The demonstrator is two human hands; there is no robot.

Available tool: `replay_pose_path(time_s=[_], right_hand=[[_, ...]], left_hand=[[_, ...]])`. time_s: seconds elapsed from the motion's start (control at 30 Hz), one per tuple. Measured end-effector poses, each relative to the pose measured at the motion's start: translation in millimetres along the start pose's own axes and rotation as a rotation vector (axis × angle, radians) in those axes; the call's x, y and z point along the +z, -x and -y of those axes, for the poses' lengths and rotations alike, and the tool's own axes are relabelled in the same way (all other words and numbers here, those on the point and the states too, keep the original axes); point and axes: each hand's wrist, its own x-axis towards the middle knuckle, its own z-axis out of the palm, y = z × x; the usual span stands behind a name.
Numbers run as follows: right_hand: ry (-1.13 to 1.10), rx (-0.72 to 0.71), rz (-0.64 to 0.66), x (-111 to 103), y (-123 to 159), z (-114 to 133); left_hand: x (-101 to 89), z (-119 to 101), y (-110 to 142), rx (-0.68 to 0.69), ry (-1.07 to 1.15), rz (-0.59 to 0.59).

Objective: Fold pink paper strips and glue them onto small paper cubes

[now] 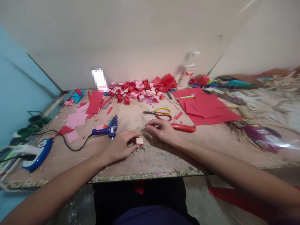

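Observation:
My left hand (123, 144) pinches a small cube (139, 141) between thumb and fingers, low over the front of the table. The cube's top is pale and bare; its front side looks red. To the right, my right hand (161, 130) hovers with thumb and forefinger drawn together; anything between the tips is too small to make out. Scissors (161, 113) with one yellow and one red handle lie just beyond it. A red-handled cutter (184, 127) rests beside that wrist. Left of my left hand is a blue glue gun (103, 130) with a black cord.
Red and pink cubes (136, 90) are heaped at the back wall, near a bright phone screen (99, 79) and a plastic bottle (188, 72). Red paper sheets (206, 106) lie right, pink paper (76, 119) left. Wood scraps (269, 100) and a purple device (261, 137) occupy the right side.

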Motion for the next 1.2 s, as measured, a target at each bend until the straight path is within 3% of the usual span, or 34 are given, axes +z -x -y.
replay_pose_path(time_s=[0.43, 0.7, 0.8, 0.87, 0.93, 1.0, 1.07, 1.2], right_hand=[[0.072, -0.04, 0.053, 3.5, -6.2, 0.9], [0.113, -0.048, 0.058, 2.0, -4.4, 0.4], [0.105, -0.049, 0.059, 1.9, -3.0, 1.1], [0.097, -0.052, 0.064, 2.1, -1.6, 2.9], [0.087, -0.059, 0.069, 2.4, 0.0, 5.0], [0.081, -0.07, 0.072, 2.3, 1.4, 6.7], [0.079, -0.084, 0.073, 1.6, 2.6, 7.8], [0.081, -0.116, 0.064, -0.8, 5.2, 9.1]], left_hand=[[-15.1, 4.6, -6.8, 0.156, -0.177, 0.091], [-20.3, -2.8, -5.5, 0.14, -0.222, -0.017], [-43.7, -4.5, -7.6, 0.04, -0.272, -0.131], [-72.4, -3.6, -12.2, -0.082, -0.318, -0.23], [-105.0, 0.4, -20.4, -0.214, -0.36, -0.245], [-132.3, 8.0, -31.3, -0.351, -0.399, -0.163], [-147.6, 18.7, -42.2, -0.483, -0.438, -0.012], [-145.1, 41.2, -56.2, -0.653, -0.478, 0.297]])
